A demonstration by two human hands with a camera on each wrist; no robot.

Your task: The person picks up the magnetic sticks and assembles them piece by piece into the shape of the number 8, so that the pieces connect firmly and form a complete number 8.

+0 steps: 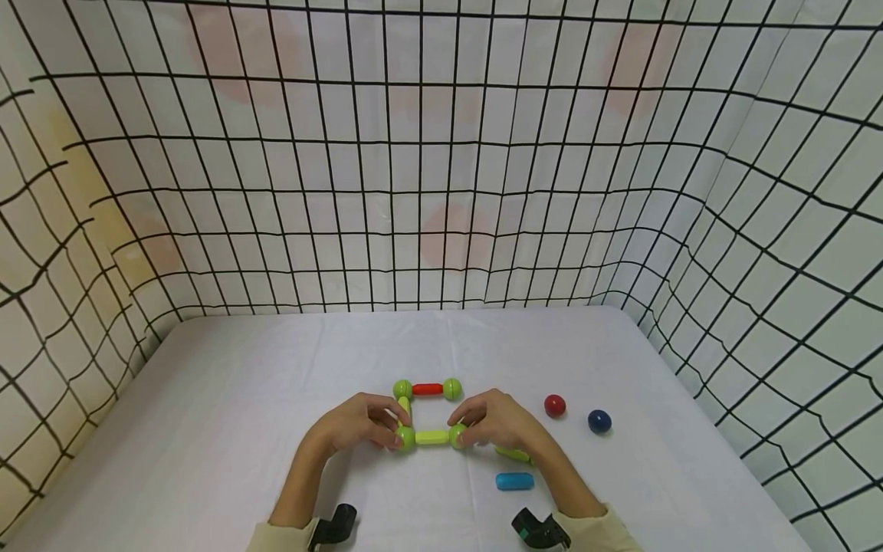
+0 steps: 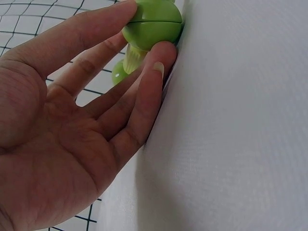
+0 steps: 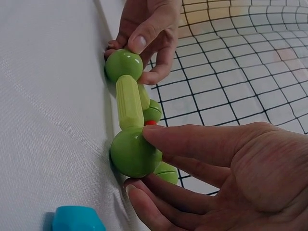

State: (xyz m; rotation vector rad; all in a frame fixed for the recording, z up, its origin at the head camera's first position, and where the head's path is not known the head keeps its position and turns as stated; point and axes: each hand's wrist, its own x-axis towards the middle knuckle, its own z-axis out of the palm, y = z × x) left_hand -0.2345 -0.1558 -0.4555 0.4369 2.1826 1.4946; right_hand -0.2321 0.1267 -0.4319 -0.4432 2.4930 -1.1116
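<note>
On the white table lies a three-sided frame of toy building rods and balls, its right side lacking a rod. Its near edge is a yellow-green rod (image 1: 431,437) between two green balls. My left hand (image 1: 355,420) pinches the near-left ball (image 1: 405,438) between thumb and fingers. With thumb and fingers, my right hand (image 1: 502,420) holds the near-right ball (image 3: 134,153). A second yellow-green rod (image 1: 405,407) runs back to the far-left ball (image 1: 402,389). From there a red rod (image 1: 428,389) reaches the far-right ball (image 1: 452,389).
A blue rod (image 1: 514,481) lies near the right forearm, which partly covers a loose yellow-green rod (image 1: 512,454). Farther right are a red ball (image 1: 555,405) and a dark blue ball (image 1: 599,421). Black netting (image 1: 421,192) over white walls surrounds the table's back and sides.
</note>
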